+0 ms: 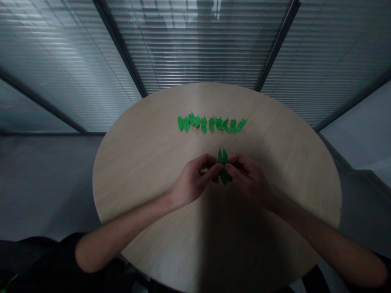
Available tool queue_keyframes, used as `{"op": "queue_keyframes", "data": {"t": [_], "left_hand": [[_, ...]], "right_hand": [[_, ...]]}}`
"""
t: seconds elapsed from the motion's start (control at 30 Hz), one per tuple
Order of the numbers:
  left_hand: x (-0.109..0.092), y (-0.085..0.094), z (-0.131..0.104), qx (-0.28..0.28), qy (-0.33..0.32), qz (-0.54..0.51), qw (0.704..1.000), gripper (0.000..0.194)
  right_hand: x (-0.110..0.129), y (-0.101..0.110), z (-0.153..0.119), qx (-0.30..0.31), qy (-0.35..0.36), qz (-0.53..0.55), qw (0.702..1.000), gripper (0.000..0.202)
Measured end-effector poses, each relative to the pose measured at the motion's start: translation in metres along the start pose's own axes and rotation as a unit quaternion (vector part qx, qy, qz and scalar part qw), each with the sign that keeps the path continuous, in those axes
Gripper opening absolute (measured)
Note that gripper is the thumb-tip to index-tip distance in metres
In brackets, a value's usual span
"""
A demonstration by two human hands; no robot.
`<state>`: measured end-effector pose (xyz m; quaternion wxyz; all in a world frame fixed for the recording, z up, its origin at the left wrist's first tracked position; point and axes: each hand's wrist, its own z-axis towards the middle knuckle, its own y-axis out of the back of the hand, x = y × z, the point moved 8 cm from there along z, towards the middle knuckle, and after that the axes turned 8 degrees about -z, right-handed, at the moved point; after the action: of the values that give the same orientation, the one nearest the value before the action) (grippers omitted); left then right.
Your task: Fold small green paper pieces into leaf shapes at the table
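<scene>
Between my two hands is a small green folded paper figure [224, 176], with two pointed tips at its top and a single point below. My left hand [197, 177] pinches its left side with thumb and fingers. From the right, my right hand [249, 175] pinches the other side in the same way. The fingertips cover the figure's middle. Beyond my hands, a row of several similar green folded paper pieces [204, 124] lies on the table, some of them touching or overlapping.
The round wooden table [137, 162] spreads under both forearms, with a dark shadow across its near right part. Behind its far edge stand glass panels with blinds [198, 53], split by dark frames. Grey floor [45, 183] shows at the left.
</scene>
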<state>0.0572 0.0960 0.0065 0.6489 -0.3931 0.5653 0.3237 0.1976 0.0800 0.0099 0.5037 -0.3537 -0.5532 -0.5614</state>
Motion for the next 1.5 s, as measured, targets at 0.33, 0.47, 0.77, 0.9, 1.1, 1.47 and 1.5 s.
{"op": "queue_keyframes", "data": {"t": [0.33, 0.47, 0.77, 0.9, 1.1, 1.47, 1.5], "left_hand": [[-0.002, -0.006, -0.002, 0.042, -0.018, 0.049, 0.998, 0.023], [-0.002, -0.009, -0.003, 0.056, -0.014, 0.05, 0.997, 0.024], [0.011, -0.01, -0.003, 0.062, 0.024, 0.021, 0.998, 0.026], [0.009, -0.01, -0.002, 0.061, 0.023, 0.02, 0.998, 0.026], [0.008, -0.014, -0.003, 0.095, 0.032, 0.019, 0.995, 0.025], [0.014, -0.016, -0.004, 0.103, 0.045, 0.042, 0.993, 0.025], [0.014, -0.016, -0.004, 0.102, 0.043, 0.043, 0.993, 0.026]], "right_hand": [[-0.001, 0.0, 0.001, 0.006, -0.007, 0.026, 1.0, 0.022], [-0.002, 0.003, 0.002, -0.007, -0.024, 0.04, 0.999, 0.025], [-0.01, 0.005, 0.0, -0.052, -0.04, 0.063, 0.996, 0.024], [-0.006, 0.003, 0.0, -0.048, -0.039, 0.06, 0.996, 0.021], [-0.004, 0.001, 0.003, -0.014, -0.039, 0.052, 0.998, 0.022], [-0.006, 0.002, 0.002, -0.039, -0.061, 0.063, 0.995, 0.026], [-0.006, 0.002, 0.003, -0.034, -0.06, 0.062, 0.996, 0.025]]}}
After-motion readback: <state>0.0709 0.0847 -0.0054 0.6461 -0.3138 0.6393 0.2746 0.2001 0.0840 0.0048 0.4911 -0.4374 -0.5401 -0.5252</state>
